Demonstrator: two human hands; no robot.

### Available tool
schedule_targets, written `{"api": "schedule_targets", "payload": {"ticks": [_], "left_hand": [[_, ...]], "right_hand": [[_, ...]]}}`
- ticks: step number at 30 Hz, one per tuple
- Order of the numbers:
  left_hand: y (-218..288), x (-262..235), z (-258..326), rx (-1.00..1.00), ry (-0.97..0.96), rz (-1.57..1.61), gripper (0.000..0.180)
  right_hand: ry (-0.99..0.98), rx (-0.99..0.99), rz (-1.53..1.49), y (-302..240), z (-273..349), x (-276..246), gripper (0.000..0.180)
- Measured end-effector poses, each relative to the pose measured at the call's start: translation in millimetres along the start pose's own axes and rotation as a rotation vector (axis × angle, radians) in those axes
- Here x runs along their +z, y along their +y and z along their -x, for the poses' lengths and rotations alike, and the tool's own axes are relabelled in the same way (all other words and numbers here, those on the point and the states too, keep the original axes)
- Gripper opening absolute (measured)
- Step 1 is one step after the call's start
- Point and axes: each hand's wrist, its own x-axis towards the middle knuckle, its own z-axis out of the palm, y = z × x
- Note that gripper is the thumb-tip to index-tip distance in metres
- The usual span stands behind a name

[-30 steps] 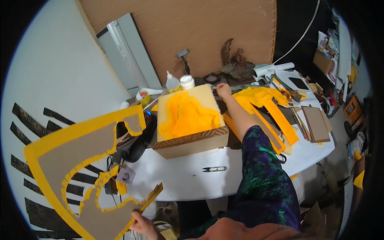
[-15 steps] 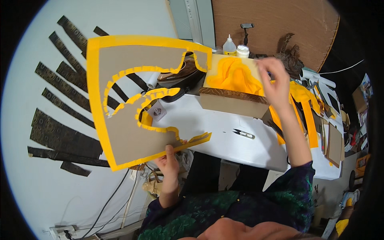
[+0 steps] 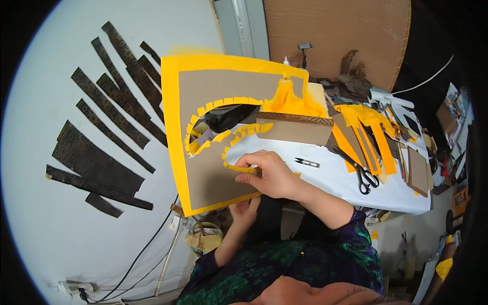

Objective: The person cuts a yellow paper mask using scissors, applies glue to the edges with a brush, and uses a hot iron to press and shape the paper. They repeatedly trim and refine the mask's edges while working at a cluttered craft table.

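Note:
A grey-brown board [image 3: 218, 86] is raised at the left of the table, its outer border covered in yellow fabric. A curved opening runs through it, lined with snipped yellow fabric tabs [image 3: 208, 107]. My left hand [image 3: 244, 211] grips the board's lower edge from underneath; its fingers are partly hidden. My right hand [image 3: 269, 175] is closed in a pinch at the yellow tabs along the lower curve of the opening. Behind the board's right side, crumpled yellow fabric [image 3: 300, 105] lies on a beige box [image 3: 295, 131] with a brown patterned edge.
Thread snips [image 3: 307, 162] and black-handled scissors [image 3: 363, 175] lie on the white table [image 3: 335, 183]. Yellow fabric strips [image 3: 378, 145] and board pieces [image 3: 418, 170] are at the right. Dark patterned strips [image 3: 109, 114] hang on the wall at left.
My right hand has come from above the box's right side down and left to the tabs. The board appears further right in view, still in my left hand. Scissors now show.

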Motion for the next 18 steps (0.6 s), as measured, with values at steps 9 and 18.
{"api": "schedule_targets", "payload": {"ticks": [9,18], "left_hand": [[116.4,-91.6,-15.1,-0.248,0.076,-0.038,0.051],[112.3,-183.0,3.3,0.064,0.365,-0.262,0.032]], "right_hand": [[-0.092,-0.144,0.185,23.7,3.7,9.6,0.013],[0.291,-0.26,0.256,27.8,-30.9,15.7,0.015]]}}
